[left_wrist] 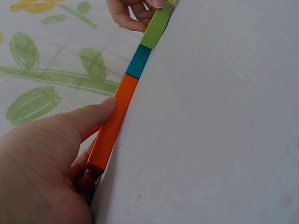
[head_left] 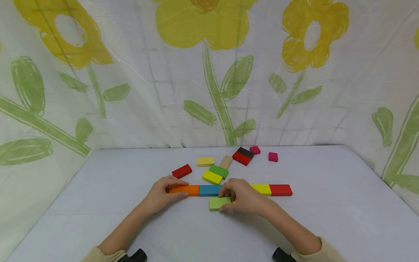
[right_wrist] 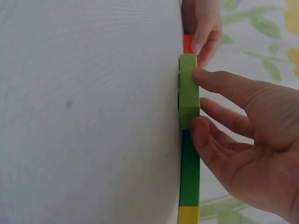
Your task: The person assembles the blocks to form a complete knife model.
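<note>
A row of flat blocks runs left to right on the white table. My left hand (head_left: 159, 195) grips the left end of the orange block (head_left: 189, 190), thumb in front and fingers behind. Beside it lie a blue block (head_left: 208, 190), a green block (right_wrist: 190, 175) mostly hidden by my right hand in the head view, a yellow block (head_left: 261, 189) and a red block (head_left: 281, 190). With thumb and fingers, my right hand (head_left: 246, 197) pinches the right end of a light green block (head_left: 215, 204), close in front of the blue and green ones.
Behind the row lie a loose red block (head_left: 182, 171), a pale yellow block (head_left: 205, 162), a bare wood block (head_left: 226, 162), a green block (head_left: 219, 171) and a yellow block (head_left: 212, 177). Farther back are a black block (head_left: 245, 152), another red block (head_left: 241, 158) and magenta cubes (head_left: 273, 157).
</note>
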Available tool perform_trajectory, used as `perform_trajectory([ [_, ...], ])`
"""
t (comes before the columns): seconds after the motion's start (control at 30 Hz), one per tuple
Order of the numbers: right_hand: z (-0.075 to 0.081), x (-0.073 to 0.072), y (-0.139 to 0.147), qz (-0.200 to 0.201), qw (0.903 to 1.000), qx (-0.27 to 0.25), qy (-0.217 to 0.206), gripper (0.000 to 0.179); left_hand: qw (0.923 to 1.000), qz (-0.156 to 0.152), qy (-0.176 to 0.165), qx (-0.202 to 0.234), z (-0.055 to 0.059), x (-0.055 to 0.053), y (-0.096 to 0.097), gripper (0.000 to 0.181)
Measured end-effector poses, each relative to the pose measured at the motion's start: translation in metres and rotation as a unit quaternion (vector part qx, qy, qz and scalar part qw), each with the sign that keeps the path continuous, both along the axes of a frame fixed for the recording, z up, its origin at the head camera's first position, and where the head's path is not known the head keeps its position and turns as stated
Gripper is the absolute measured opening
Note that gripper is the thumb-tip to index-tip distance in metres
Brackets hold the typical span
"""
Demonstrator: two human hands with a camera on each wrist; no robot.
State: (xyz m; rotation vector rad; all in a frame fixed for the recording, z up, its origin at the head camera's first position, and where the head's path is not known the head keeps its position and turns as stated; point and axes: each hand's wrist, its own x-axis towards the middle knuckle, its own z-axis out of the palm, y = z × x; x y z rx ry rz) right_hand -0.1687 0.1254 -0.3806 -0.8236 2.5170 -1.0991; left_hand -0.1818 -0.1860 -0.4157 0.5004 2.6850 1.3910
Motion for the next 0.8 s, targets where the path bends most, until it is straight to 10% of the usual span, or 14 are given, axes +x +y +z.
perform_trajectory([
  [0.8, 0.0001, 0.0019, -0.0027, -0.018, 0.9996, 0.006, 0.023, 0.027, 0.9999, -0.007, 0.011, -0.003, -0.0017, -0.0013, -0.0024, 0.028],
])
